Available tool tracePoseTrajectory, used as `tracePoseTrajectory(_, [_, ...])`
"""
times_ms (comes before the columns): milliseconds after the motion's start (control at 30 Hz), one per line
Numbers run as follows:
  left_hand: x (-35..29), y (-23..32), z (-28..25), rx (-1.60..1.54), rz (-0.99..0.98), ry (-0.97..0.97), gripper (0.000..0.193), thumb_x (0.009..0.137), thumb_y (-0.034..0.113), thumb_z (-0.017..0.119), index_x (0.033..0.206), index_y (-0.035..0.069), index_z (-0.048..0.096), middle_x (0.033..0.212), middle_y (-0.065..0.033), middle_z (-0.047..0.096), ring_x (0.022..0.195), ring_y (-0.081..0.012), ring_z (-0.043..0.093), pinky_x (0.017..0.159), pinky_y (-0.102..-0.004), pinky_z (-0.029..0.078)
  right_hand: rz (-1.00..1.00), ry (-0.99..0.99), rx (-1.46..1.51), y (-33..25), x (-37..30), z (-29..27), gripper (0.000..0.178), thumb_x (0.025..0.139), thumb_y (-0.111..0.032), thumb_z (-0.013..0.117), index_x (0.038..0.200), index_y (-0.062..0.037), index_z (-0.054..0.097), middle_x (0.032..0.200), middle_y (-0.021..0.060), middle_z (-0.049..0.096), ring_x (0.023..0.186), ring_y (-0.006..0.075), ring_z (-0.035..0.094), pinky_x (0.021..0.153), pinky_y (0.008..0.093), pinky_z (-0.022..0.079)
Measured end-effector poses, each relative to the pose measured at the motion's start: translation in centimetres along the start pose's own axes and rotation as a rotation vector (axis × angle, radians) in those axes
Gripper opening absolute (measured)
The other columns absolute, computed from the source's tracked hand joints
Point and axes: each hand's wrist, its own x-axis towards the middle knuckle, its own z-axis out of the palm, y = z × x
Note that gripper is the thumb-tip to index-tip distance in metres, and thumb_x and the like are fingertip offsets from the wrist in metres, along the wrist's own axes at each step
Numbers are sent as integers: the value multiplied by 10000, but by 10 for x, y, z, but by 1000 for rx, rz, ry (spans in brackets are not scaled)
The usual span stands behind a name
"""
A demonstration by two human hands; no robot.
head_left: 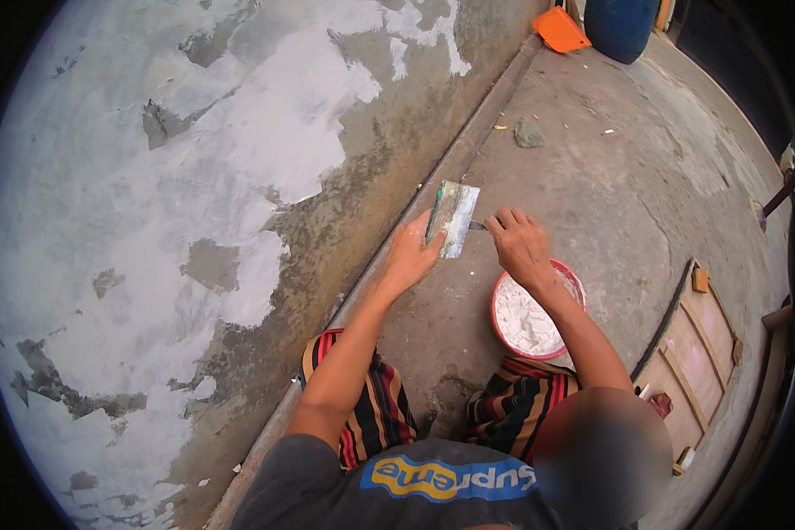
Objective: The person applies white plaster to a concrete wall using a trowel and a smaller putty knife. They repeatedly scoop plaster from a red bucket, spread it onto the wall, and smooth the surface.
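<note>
My left hand (406,256) is closed on the edge of a flat rectangular scraper (456,219), its blade smeared with white and a little green. Beside it, my right hand (519,243) pinches a small putty knife (478,226), whose dark narrow end meets the scraper's right edge; most of the knife is hidden by the fingers. Below my right forearm stands a red-rimmed bucket (495,325) of thick white putty (526,320). On the left rises a wall (318,247) with uneven white putty over grey cement.
A low ledge (468,146) runs along the wall's foot. Far off are an orange dustpan (561,31) and a blue barrel (621,26). A stone (528,133) lies on the concrete floor (592,194). At right is a wooden framed panel (693,358).
</note>
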Motion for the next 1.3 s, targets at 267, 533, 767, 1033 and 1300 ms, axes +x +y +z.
tracePoseTrajectory(267, [15, -43, -23, 308, -254, 39, 440, 838, 66, 543, 1265, -44, 552, 915, -353, 623, 863, -473, 632, 827, -496, 488, 53, 168, 11, 17, 3, -17, 211, 746, -31, 613, 945, -101, 610, 879, 56, 539, 826, 228, 553, 679, 347, 441])
tracePoseTrajectory(533, [2, -12, -15, 79, 7, 13, 384, 870, 152, 579, 1207, -33, 581, 867, -278, 658, 780, -420, 637, 728, -429, 489, -80, 95, 33, 8, 5, -5, 208, 770, -39, 605, 964, -110, 621, 893, 54, 554, 835, 226, 556, 681, 354, 451])
tracePoseTrajectory(767, [4, -36, -37, 283, -173, 141, 474, 824, 121, 573, 1278, -16, 561, 925, -306, 647, 887, -443, 632, 815, -479, 485, 440, -78, 341, 30, -1, -19, 359, 882, -77, 586, 1238, -103, 618, 883, 119, 638, 756, 222, 628, 659, 349, 470])
tracePoseTrajectory(1033, [-4, -20, -38, 316, -207, -22, 492, 798, 134, 591, 1273, 6, 571, 975, -307, 645, 912, -446, 628, 839, -473, 485, 266, 275, 849, -21, 90, -63, 540, 967, -111, 544, 1476, -65, 367, 795, 38, 561, 625, 97, 440, 581, 263, 371])
tracePoseTrajectory(1300, [24, -43, -41, -644, -92, 200, 385, 868, 122, 590, 1220, -32, 563, 1096, -128, 660, 1029, -231, 618, 910, -358, 458, 261, 490, 933, -67, 169, -110, 449, 984, -122, 506, 1421, -40, 448, 804, 40, 616, 626, 64, 494, 611, 219, 402])
